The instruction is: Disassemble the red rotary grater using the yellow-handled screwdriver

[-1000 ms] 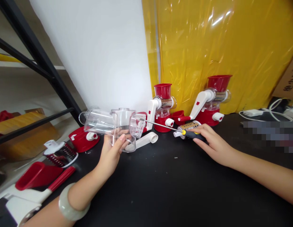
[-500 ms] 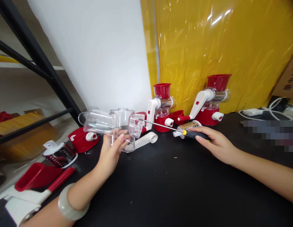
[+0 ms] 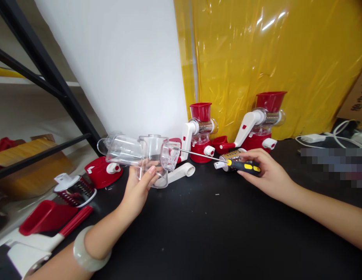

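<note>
Head view: left grip [image 3: 138,188] holds clear-plastic tubular housing [image 3: 126,149], right grip [image 3: 266,173] screwdriver [image 3: 237,165].

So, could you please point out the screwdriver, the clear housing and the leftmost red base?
Screwdriver [image 3: 241,166]: head view, on the handle.
Clear housing [image 3: 152,147]: head view, on the middle section.
Leftmost red base [image 3: 99,175]: head view, on the side wall.

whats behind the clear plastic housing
Behind the clear plastic housing: a white panel and a white crank, showing past its lower right. The crank's other end can't be made out behind housing and left hand.
</note>
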